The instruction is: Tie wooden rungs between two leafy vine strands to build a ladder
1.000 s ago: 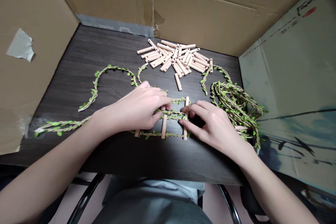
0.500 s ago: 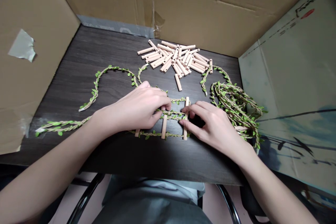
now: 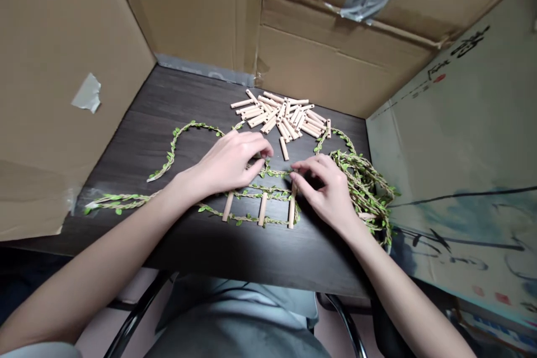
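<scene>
My left hand (image 3: pixel 229 165) curls over a twine strand with small green fabric leaves, the leaf vine (image 3: pixel 268 172), its thumb and fingertips pinched close together. My right hand (image 3: pixel 323 193) rests just to the right, with its fingers on the top end of a wooden dowel (image 3: pixel 292 207). That dowel and two others (image 3: pixel 262 210) (image 3: pixel 227 207) lie side by side across the vine strands, forming a small ladder shape. Their upper ends are hidden by my fingers or tangled leaves. A heap of several loose dowels (image 3: pixel 279 120) lies just beyond my hands.
A coil of leaf vine (image 3: pixel 363 190) lies by my right hand, and a loose length (image 3: pixel 174 148) curves across the left of the dark wood table (image 3: pixel 138 123). Cardboard walls (image 3: pixel 201 28) stand around the table's back and sides.
The whole scene sits lower and smaller in view as my head shifted. My left hand has moved off the left dowel, which now shows fully; my right fingers cover the right dowel's top.
</scene>
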Demonstrator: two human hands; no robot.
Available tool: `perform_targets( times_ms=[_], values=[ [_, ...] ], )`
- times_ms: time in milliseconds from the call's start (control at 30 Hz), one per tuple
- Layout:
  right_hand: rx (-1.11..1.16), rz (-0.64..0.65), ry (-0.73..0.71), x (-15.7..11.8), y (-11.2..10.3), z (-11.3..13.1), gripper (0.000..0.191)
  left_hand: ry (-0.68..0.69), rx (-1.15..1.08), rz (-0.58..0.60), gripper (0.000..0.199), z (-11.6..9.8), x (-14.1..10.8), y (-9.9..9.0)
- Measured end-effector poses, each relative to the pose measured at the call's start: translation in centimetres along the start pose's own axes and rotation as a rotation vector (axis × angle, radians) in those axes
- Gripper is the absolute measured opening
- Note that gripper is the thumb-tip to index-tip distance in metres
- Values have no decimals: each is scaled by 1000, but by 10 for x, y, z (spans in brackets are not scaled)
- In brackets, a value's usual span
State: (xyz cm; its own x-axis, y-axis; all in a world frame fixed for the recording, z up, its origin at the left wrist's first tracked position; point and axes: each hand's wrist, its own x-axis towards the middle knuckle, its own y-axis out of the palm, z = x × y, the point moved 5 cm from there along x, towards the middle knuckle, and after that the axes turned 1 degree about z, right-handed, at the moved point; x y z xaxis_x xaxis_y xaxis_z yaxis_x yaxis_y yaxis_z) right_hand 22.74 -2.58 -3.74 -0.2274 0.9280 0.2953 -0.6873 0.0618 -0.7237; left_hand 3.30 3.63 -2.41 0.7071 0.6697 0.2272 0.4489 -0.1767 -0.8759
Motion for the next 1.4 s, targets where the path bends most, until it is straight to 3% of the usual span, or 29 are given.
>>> perform_targets(
  times_ms=[200,533,900,1033,1167,1300,1400],
  values=[
    [-124,126,-14,8,23,-5,23,29,3,128,18,0,-2,13],
    [-15,176,-8,23,26,-9,14,9,52,93,19,7,-3,23],
    [39,181,16,19,28,-15,15,-27,174,157,15,21,-3,-7],
    [40,171,16,18,27,-14,14,-130,152,224,7,36,-10,-15],
    [19,163,9,18,29,-13,15,-180,126,258,23,46,-18,-19],
    [13,157,6,19,29,-13,14,-176,201,231,19,57,-24,-29],
    [17,151,-2,19,29,-12,13,-283,262,150,24,71,-29,-49]
  ],
)
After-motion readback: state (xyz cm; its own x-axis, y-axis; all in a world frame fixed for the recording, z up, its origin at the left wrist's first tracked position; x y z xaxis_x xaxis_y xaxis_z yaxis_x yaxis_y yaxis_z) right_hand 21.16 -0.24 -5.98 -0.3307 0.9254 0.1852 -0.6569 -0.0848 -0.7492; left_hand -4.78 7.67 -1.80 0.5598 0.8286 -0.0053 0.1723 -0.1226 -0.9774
